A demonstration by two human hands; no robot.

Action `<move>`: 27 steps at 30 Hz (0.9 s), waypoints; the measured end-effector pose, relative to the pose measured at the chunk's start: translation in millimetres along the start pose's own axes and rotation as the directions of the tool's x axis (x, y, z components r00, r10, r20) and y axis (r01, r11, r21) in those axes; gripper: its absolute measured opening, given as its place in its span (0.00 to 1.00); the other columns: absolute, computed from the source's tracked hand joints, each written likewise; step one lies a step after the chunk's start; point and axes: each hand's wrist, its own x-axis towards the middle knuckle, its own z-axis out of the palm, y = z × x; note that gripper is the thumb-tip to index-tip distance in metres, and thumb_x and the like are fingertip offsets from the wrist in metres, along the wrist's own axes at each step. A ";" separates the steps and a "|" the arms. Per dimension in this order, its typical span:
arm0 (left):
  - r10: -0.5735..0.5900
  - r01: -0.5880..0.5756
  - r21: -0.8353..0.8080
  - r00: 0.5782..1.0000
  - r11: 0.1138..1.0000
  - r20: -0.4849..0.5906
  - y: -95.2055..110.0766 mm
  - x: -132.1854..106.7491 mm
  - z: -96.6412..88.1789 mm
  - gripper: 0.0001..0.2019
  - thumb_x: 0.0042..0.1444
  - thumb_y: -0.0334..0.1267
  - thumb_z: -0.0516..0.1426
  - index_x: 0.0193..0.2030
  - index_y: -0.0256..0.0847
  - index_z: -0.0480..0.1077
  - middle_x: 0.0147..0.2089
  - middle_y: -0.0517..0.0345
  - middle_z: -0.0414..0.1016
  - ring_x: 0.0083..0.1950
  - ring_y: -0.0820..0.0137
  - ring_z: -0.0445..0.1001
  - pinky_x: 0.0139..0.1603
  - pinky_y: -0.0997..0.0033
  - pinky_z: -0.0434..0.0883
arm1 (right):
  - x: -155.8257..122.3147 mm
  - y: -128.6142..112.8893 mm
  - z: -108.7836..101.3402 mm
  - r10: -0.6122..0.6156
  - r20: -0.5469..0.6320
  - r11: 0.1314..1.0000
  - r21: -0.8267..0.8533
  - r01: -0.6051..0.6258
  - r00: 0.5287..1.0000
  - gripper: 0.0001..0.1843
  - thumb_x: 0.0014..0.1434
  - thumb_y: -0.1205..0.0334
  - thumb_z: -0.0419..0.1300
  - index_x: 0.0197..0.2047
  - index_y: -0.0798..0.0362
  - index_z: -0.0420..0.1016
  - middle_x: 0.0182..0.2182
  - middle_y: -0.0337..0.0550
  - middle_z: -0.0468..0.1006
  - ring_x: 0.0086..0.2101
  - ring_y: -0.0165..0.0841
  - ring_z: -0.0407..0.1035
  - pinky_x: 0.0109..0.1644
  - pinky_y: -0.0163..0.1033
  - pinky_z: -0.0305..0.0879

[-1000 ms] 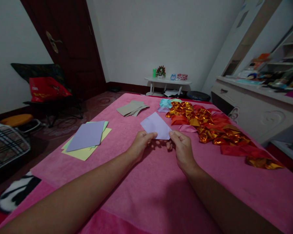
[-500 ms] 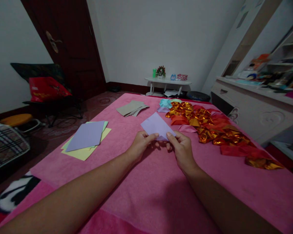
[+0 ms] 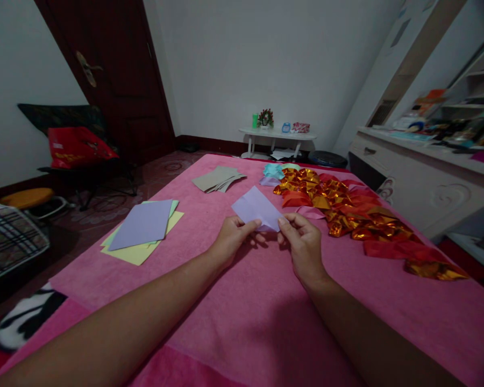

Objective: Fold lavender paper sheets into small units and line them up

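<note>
A pale purple sheet of paper [image 3: 257,207] is held up between my two hands, above the pink cloth [image 3: 250,312]. It shows a diamond-like outline with a crease near the lower edge. My left hand [image 3: 236,236] pinches its lower left edge, thumb on top and fingers underneath. At the right corner, my right hand [image 3: 302,239] grips the paper between thumb and forefinger. Parts of both hands' fingers are hidden under the sheet and palms.
Purple, green and yellow sheets [image 3: 141,226] lie stacked at the left. Grey papers [image 3: 218,178] are fanned out further back. Folded gold and red foil pieces [image 3: 331,199] cover the right side, with a light blue folded piece [image 3: 273,171] at their far end.
My right hand has shifted slightly right, from the lower edge towards the paper's right corner. My left hand stays nearly in place, and the paper has tilted a little.
</note>
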 end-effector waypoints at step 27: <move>0.109 -0.103 -0.074 0.990 0.992 0.087 3.6 -4.0 1.6 0.22 0.39 0.38 0.68 0.44 0.33 0.74 0.43 0.48 0.78 0.40 0.65 0.75 0.45 0.65 0.71 | 4.0 8.3 -4.7 0.062 -0.021 0.998 0.024 -0.061 0.998 0.13 0.55 0.52 0.60 0.31 0.55 0.73 0.15 0.34 0.69 0.16 0.24 0.60 0.19 0.29 0.54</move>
